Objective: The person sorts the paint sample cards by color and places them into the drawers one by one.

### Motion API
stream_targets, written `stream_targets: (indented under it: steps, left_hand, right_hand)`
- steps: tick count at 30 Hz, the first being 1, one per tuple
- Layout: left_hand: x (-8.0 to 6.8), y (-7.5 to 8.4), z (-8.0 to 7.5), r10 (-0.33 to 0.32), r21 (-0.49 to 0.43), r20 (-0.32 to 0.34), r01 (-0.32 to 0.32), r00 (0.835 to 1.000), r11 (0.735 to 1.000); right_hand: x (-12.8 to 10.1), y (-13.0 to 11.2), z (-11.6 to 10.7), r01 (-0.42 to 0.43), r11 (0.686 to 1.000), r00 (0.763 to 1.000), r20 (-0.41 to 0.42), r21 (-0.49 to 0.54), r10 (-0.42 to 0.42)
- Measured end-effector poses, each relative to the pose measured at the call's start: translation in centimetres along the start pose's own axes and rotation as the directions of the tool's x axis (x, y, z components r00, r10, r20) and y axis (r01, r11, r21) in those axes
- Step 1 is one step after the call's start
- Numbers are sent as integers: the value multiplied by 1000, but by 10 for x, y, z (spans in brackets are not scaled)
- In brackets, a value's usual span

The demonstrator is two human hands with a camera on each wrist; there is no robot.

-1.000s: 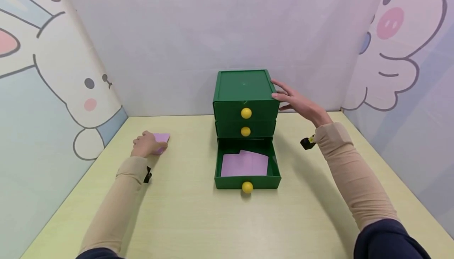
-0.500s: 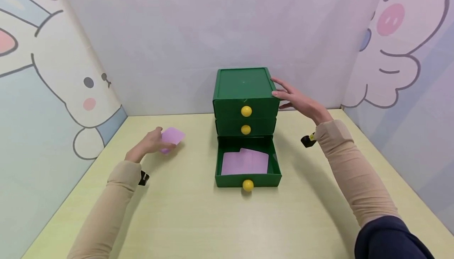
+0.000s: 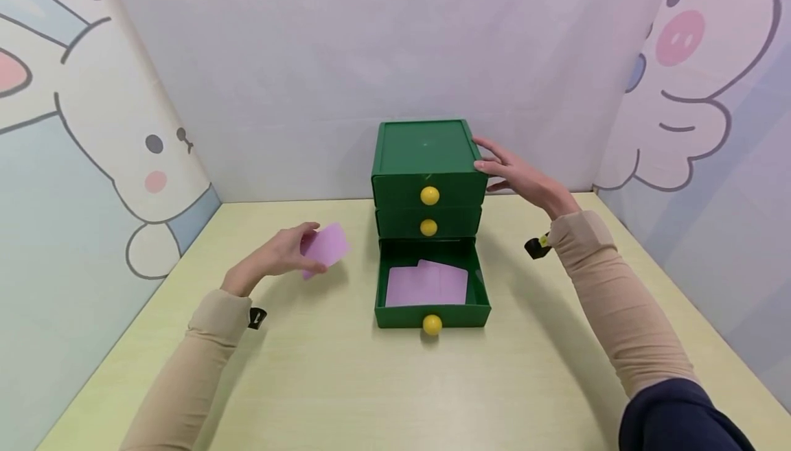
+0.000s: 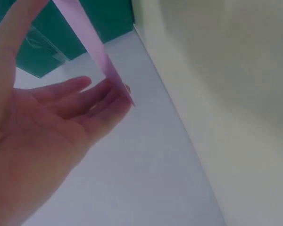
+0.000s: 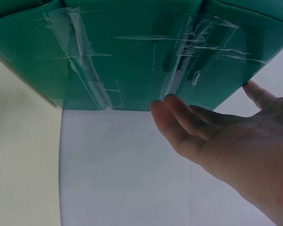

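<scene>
My left hand (image 3: 285,252) pinches a thin pink sheet of paper (image 3: 329,244) by its edges, thumb on one side and fingers on the other. Tilted, the sheet is held over the table, left of the green drawer cabinet (image 3: 426,147); the left wrist view shows the paper (image 4: 87,33) almost edge-on. My right hand (image 3: 518,175) rests its straight fingers against the cabinet's upper right side. In the open bottom drawer (image 3: 395,316) lie two overlapping pink sheets (image 3: 426,285). The two drawers above are closed.
Yellow round knobs, such as the bottom one (image 3: 432,325), stick out from the drawer fronts. Clear tape (image 5: 184,52) runs over the cabinet's side. The pale wooden table (image 3: 296,368) meets a white back wall (image 3: 278,94), with cartoon-printed panels left and right.
My left hand has lifted the pink sheet off the table and carried it rightward, towards the cabinet. The right hand stays at the cabinet's side.
</scene>
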State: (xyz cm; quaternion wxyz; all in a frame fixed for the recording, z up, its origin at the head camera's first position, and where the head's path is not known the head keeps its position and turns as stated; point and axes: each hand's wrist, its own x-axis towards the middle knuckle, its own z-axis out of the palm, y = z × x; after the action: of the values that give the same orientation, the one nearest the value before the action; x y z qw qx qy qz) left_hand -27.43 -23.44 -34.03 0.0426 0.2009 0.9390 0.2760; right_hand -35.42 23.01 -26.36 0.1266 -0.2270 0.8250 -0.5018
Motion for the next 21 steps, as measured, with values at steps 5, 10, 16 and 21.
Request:
stream_targets:
  steps: [5, 10, 16, 21]
  left_hand:
    - [-2, 20, 1, 85, 9, 27, -85, 996, 996]
    - [-2, 39, 2, 174, 34, 21, -175, 985, 984]
    - [0, 59, 7, 249, 43, 64, -252, 966, 967]
    - [6, 76, 14, 290, 73, 105, -298, 951, 952]
  right_hand:
    - [0, 0, -1, -3, 1000, 1000, 3, 1, 3]
    - [0, -1, -2, -1, 1000, 1000, 2, 2, 1]
    - [0, -1, -1, -8, 1000, 1000, 3, 6, 8]
    - [-1, -1, -1, -13, 1000, 1000, 1, 5, 13]
